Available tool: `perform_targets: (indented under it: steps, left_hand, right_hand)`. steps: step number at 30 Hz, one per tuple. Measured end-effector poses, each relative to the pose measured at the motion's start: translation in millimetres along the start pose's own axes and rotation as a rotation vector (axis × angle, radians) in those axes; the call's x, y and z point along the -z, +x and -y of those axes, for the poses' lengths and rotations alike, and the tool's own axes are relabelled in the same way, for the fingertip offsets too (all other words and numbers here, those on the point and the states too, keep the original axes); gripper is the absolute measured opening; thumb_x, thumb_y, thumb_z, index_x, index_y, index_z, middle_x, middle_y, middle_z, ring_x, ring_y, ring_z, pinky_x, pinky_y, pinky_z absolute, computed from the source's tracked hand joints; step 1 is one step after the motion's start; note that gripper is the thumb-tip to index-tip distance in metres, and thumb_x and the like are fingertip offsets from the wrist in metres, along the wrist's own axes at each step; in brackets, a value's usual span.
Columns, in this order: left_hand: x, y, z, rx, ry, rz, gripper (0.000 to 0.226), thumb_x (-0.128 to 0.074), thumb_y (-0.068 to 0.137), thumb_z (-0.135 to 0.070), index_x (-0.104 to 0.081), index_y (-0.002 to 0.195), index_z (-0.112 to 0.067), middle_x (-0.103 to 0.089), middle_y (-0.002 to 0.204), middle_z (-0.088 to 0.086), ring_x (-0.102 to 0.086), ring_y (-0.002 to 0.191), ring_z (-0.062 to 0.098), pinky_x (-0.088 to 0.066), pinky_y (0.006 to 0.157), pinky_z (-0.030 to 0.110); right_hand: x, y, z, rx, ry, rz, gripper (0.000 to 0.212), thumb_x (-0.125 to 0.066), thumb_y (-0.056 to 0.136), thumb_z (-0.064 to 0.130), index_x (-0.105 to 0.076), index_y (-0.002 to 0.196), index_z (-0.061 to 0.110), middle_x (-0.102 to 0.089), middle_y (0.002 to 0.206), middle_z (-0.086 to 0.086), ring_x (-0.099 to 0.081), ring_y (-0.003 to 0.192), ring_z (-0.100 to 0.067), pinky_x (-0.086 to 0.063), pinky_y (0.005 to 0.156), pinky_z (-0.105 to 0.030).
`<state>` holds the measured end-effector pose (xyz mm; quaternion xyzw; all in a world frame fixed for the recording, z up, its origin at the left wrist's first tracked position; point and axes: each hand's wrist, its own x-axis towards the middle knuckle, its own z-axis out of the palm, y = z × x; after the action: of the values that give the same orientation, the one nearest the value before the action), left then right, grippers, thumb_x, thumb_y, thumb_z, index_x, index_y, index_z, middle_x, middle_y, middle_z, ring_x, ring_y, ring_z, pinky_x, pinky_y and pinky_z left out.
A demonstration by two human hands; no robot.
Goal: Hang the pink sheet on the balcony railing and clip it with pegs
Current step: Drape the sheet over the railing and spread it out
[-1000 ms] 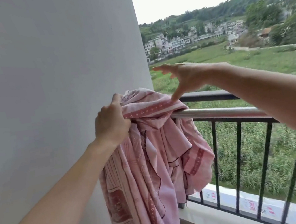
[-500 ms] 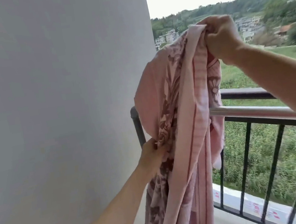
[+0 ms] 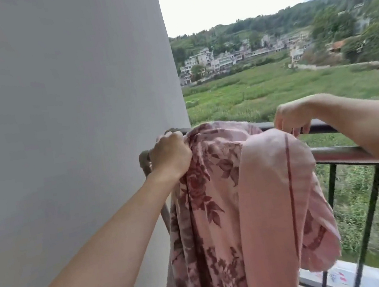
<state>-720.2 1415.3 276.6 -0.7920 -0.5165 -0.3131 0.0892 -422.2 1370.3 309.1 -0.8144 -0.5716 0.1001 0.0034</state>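
We hold the pink sheet [image 3: 217, 188] with both hands. It lies bunched over the top bar of the balcony railing [image 3: 347, 151], at the end next to the white wall [image 3: 68, 112], and hangs down on our side. Our left hand [image 3: 171, 157] is a tight fist gripping the cloth by the wall end of the bar, arm stretched forward. Our right hand [image 3: 292, 117] reaches across from the right, fingers curled down, pinching the sheet's top edge above the bar.
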Motion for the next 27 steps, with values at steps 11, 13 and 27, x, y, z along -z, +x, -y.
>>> perform_targets:
  steps: [11, 13, 27]
  left_hand:
    - [-42.9, -57.1, 39.6, 0.36, -0.935, -0.043, 0.046, -0.047, 0.093, -0.056, -0.059, 0.111, -0.016, -0.066, 0.101, 0.001, -0.063, 0.094, 0.017, -0.051, 0.085, 0.033]
    - [-54.6, -74.0, 45.8, 0.481, -1.018, 0.185, 0.051, -0.047, 0.093, -0.058, -0.062, 0.107, -0.012, -0.069, 0.095, 0.003, -0.066, 0.09, 0.021, -0.053, 0.081, 0.036]
    - [33.3, -55.9, 12.1, -0.131, -0.535, -0.199, 0.034, -0.049, 0.099, -0.032, -0.07, 0.094, -0.005, -0.069, 0.081, 0.017, -0.062, 0.082, 0.036, -0.043, 0.072, 0.038]
  right_hand:
    - [-25.9, -126.8, 48.9, 0.325, 0.078, -0.653, 0.036, -0.058, 0.093, 0.047, -0.07, 0.112, 0.02, -0.072, 0.111, 0.001, -0.067, 0.088, -0.014, -0.046, 0.076, -0.025]
    - [-55.1, -142.9, 49.6, 0.286, 0.07, -0.752, 0.053, -0.054, 0.09, 0.06, -0.066, 0.121, 0.019, -0.07, 0.117, -0.001, -0.066, 0.093, -0.017, -0.044, 0.074, -0.026]
    - [-146.9, -170.8, 75.1, -0.13, 0.108, -1.007, 0.058, -0.066, 0.085, 0.048, -0.053, 0.126, 0.009, -0.07, 0.091, -0.011, -0.066, 0.073, -0.027, -0.042, 0.059, -0.028]
